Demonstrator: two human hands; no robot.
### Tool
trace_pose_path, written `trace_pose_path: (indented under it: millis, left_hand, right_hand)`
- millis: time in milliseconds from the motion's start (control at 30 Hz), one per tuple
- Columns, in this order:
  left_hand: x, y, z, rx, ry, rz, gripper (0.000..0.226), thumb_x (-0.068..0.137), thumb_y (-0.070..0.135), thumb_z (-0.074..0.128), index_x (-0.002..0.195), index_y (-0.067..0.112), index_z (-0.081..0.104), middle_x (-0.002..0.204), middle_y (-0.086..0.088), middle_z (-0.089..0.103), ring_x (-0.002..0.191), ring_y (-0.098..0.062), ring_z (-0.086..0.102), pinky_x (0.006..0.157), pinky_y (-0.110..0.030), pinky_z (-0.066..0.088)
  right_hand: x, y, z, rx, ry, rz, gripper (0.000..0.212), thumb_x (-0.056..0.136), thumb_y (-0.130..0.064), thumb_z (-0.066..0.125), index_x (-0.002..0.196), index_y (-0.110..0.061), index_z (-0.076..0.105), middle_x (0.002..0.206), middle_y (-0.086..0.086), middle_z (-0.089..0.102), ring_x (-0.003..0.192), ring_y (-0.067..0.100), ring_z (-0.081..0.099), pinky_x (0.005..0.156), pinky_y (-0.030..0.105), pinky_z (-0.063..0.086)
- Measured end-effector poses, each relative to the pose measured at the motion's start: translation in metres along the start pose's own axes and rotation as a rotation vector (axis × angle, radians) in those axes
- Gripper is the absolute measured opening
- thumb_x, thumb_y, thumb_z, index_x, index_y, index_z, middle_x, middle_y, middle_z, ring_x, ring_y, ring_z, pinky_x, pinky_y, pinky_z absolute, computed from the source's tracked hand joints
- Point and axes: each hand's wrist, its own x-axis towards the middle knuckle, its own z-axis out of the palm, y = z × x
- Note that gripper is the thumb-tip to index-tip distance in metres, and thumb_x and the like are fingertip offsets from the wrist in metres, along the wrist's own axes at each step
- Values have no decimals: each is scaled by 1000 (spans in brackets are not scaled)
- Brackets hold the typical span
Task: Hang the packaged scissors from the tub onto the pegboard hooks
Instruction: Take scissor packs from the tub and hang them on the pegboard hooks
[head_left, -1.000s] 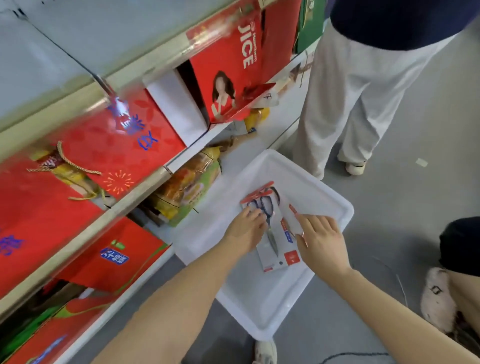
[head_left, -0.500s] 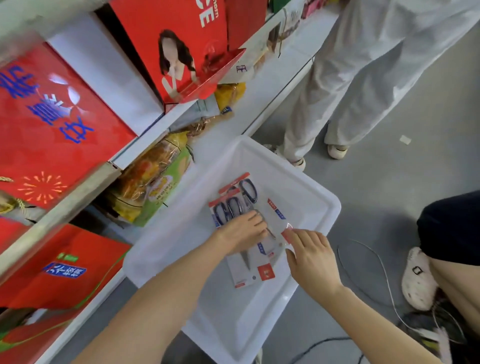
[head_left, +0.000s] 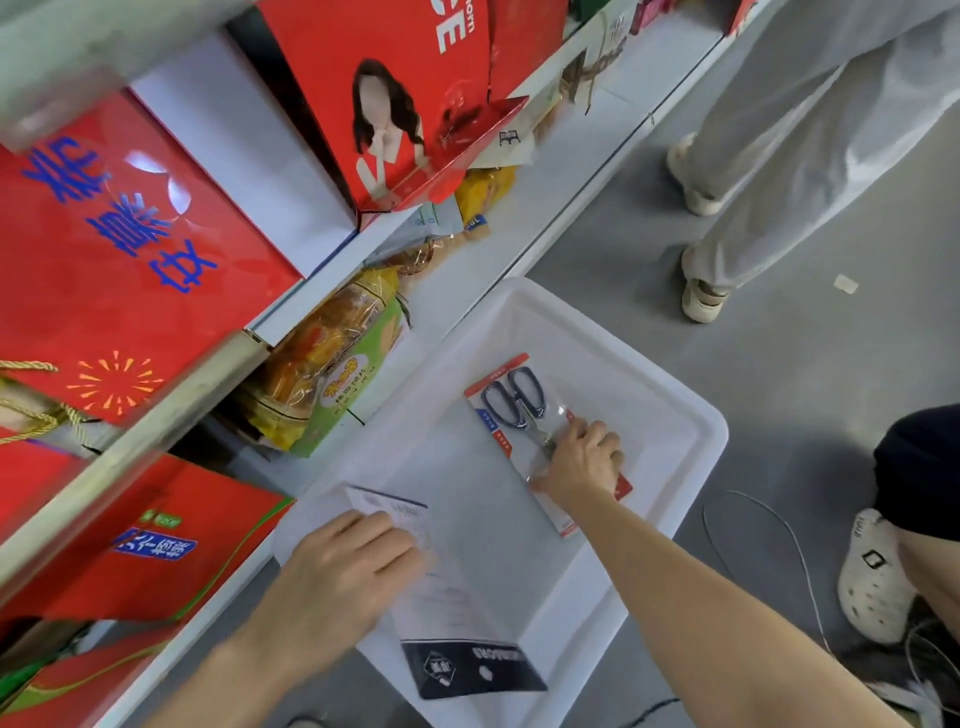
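Observation:
A white plastic tub (head_left: 691, 431) stands on the grey floor beside the shelves. One packaged pair of scissors (head_left: 514, 402) with dark handles lies face up on its bottom. My right hand (head_left: 579, 460) rests on the lower half of that pack with fingers curled over it. My left hand (head_left: 337, 577) holds a second scissors pack (head_left: 457, 623) turned back side up above the tub's near left corner; its printed white back and dark bottom strip show. No pegboard or hooks are in view.
Store shelves on the left hold red gift boxes (head_left: 119, 249) and bagged snacks (head_left: 332, 358). A person in light trousers (head_left: 769, 171) stands beyond the tub. Another person crouches at the right, with a white clog (head_left: 872, 577) and thin cables on the floor.
My left hand has lifted one pack out of the stack and drawn it back toward me, flipped over. My right hand has moved forward onto the pack left in the tub.

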Motion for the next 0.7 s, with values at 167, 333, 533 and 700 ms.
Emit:
trace_pose_path:
  millis: [167,333,533,700]
  left_hand:
    - [-21,4,-24,-271,278,-394,25,63,-4,50,69,9,69,80,4,68,74,-23,64,69,-32,46]
    - [-28,-1,-32,-411,462,-844,31,64,-13,84,74,14,72,80,20,66,80,-2,60,73,-9,41]
    - [-40,0,-41,-591,637,-1185,37,72,5,84,62,24,54,50,17,58,52,14,49,53,-2,34]
    - [-57,-6,-35,-875,654,-1342,19,78,6,80,73,20,69,65,19,71,65,-9,60,68,-32,48]
  right_hand:
    - [-21,-8,6,116,-6,39,74,81,-45,66,133,-5,32,129,18,48,116,35,48,96,41,42]
    - [-51,-10,16,388,-195,-27,90,91,-26,54,154,-21,-10,124,18,56,102,35,59,83,41,47]
    - [-63,0,8,637,-113,-45,17,93,-9,53,108,-15,57,94,11,66,87,33,61,71,37,50]
    - [-64,8,-30,895,-154,-75,40,86,1,63,118,-22,56,87,11,65,79,30,63,66,36,56]
